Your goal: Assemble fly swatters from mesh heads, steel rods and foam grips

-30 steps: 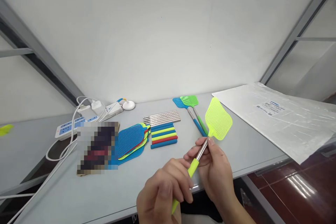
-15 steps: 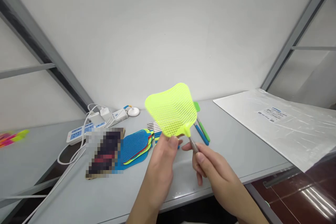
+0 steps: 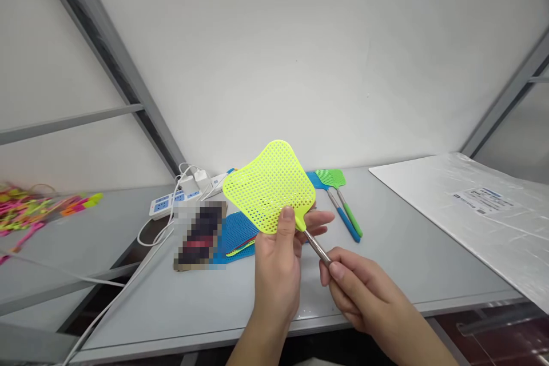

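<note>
My left hand (image 3: pixel 278 263) pinches the lower edge of a yellow-green fly swatter head (image 3: pixel 270 186), thumb on the mesh, held upright above the grey table (image 3: pixel 398 257). My right hand (image 3: pixel 358 291) is closed round the swatter's metal shaft (image 3: pixel 316 247), low and to the right; the handle is hidden inside it. Behind them lie a blue swatter (image 3: pixel 338 214) and a green swatter (image 3: pixel 345 206) side by side.
A stack of loose swatter heads (image 3: pixel 235 234) lies by a blurred-out object (image 3: pixel 199 234). A power strip (image 3: pixel 171 201) with chargers and white cables sits at the back left. Colourful parts (image 3: pixel 26 209) lie far left. A plastic-wrapped white sheet (image 3: pixel 476 211) covers the right.
The swatter head has stayed in my left hand while my right hand slid down the metal shaft, away from the head. The view has turned left.
</note>
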The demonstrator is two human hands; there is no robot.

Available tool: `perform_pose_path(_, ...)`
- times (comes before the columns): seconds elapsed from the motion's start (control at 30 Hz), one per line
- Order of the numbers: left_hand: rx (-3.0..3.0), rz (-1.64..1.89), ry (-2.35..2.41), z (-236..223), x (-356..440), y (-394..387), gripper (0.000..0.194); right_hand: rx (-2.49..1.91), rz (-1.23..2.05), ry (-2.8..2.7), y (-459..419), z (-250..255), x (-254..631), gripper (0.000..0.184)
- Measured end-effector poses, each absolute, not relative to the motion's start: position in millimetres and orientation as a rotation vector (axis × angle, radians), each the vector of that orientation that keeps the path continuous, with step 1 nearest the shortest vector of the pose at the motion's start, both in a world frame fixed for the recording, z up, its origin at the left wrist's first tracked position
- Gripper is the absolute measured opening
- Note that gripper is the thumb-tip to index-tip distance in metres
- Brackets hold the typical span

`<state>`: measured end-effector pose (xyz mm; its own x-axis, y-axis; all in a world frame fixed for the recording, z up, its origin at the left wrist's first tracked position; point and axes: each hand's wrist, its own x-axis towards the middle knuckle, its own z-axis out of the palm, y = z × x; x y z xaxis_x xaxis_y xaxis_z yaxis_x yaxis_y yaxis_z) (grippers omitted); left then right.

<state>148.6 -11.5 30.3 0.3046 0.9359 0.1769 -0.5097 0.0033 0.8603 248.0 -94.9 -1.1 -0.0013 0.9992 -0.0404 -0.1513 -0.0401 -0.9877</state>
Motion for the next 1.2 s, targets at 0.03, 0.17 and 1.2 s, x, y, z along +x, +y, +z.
perform_pose_path(0.03, 1.027, 1.216, 0.527, 31.8, 147.4, -11.1, 0.044, -1.065, 1.383, -1.036, -94.5, 0.2, 247.2, 0.036)
perform_pose_path(0.17, 1.129, 1.092, 0.484, 30.6, 141.8, 6.1, 0.049, -1.130, 1.207, -1.069, -85.9, 5.0, 249.4, 0.035)
perform_pose_path(1.2, 3.132, 0.593, -0.361, -48.9, 140.9, 50.0, 0.020, -2.251, -0.360, -1.206, -16.7, -51.2, 353.0, 0.042)
